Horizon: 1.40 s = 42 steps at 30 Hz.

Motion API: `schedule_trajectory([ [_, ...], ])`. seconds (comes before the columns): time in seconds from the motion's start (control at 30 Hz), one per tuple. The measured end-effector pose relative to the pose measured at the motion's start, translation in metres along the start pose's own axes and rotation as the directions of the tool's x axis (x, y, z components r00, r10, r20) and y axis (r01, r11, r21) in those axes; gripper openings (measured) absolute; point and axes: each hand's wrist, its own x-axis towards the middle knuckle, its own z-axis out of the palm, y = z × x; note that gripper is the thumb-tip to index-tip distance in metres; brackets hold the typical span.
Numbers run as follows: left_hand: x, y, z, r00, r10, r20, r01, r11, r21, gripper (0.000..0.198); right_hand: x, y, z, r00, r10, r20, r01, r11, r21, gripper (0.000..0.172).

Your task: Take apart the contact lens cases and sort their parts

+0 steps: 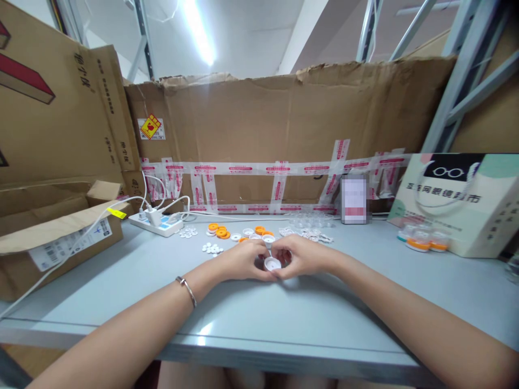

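Both my hands meet at the middle of the grey table (284, 319). My left hand (242, 259) and my right hand (299, 256) are curled, fingertips pinching a small round white cap (272, 263) between them. Just behind the hands lie orange rings (219, 231) and several more white caps (259, 235). Small white discs (212, 248) lie to the left. A thin bracelet (187, 289) circles my left wrist.
A white power strip (156, 222) with cables sits at back left beside an open cardboard box (52, 237). A taped cardboard wall (284, 140) closes the back. A printed paper bag (458, 200) and clear containers with orange lids (424, 240) stand right.
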Motion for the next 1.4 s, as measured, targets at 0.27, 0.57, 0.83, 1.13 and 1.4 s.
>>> schedule_trajectory([
  [0.27,-0.003,0.005,-0.006,0.998,-0.032,0.054,0.034,0.998,-0.045,0.022,-0.001,0.003,-0.014,0.988,0.090,-0.128,-0.084,0.995,0.048,0.018],
  [0.57,-0.005,0.006,-0.005,0.996,0.017,0.082,-0.014,0.999,-0.030,0.023,0.007,0.034,-0.011,0.909,0.244,-0.339,-0.257,0.966,0.007,0.037],
  [0.83,-0.004,0.009,0.000,0.997,0.007,0.081,-0.009,1.000,0.017,0.025,0.029,0.028,0.002,0.834,0.240,-0.497,-0.310,0.949,-0.062,0.039],
  [1.13,-0.002,0.011,0.001,0.994,0.027,0.110,-0.032,0.998,0.047,0.024,0.040,0.045,0.008,0.819,0.292,-0.494,-0.400,0.908,-0.125,0.039],
  [1.4,-0.003,0.011,0.001,0.993,0.027,0.111,-0.032,0.999,0.039,0.024,0.046,0.046,0.008,0.856,0.341,-0.388,-0.367,0.930,0.005,0.038],
])
